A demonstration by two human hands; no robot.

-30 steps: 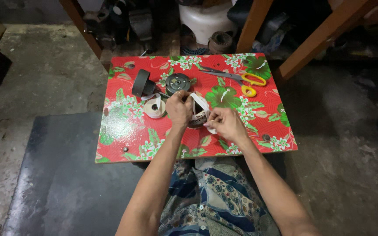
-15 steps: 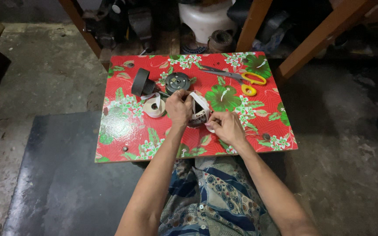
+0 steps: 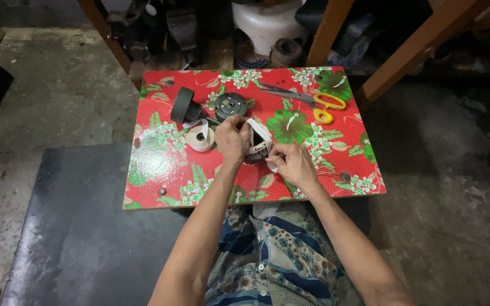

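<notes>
White tape strip looks thin and soft; we hold its free end in our right hand fingers, while our left hand closes on the round wound part above the desk, best gripped by its rim.

Both forearms are bare, with no sleeves, watch or bracelets showing, and the left hand and right hand wear no gloves or rings. Near the lower edge, the lap is covered in blue patterned cloth with cream and brown motifs.
</notes>
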